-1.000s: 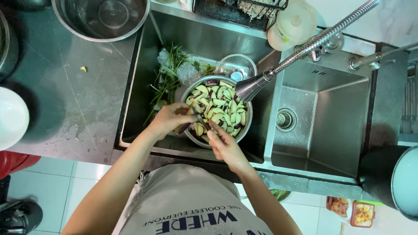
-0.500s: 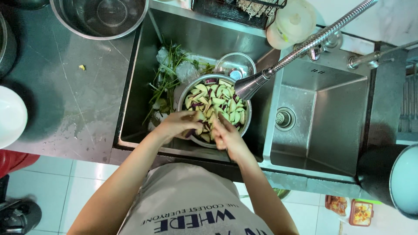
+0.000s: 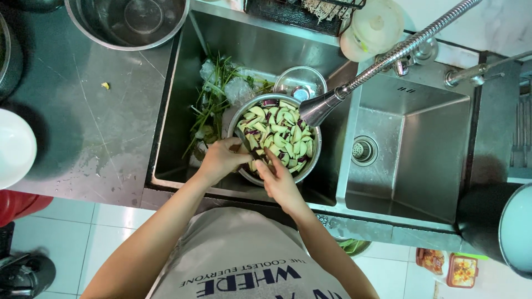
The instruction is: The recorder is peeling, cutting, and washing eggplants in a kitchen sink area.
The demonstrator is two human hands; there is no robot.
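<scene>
A round metal bowl (image 3: 317, 145) stands in the left sink basin, filled with pale green and purple eggplant slices (image 3: 281, 132). My left hand (image 3: 223, 160) curls over the bowl's near left rim, fingers dipping inside. Beside it, my right hand (image 3: 281, 184) lies over the near rim with its fingers stretched flat onto the slices. The two hands almost touch. A pull-down faucet sprayer head (image 3: 320, 108) hangs just over the bowl's far right edge.
Leafy green scraps (image 3: 212, 105) and a small glass bowl (image 3: 300, 82) lie behind the metal bowl. The right basin (image 3: 413, 155) has a drain (image 3: 364, 149). A big steel bowl (image 3: 130, 22) and a white bowl (image 3: 14, 147) sit on the wet counter at left.
Both hands have drawn together at the bowl's near rim. My right hand slid forward onto the slices and my left hand moved right, onto the rim.
</scene>
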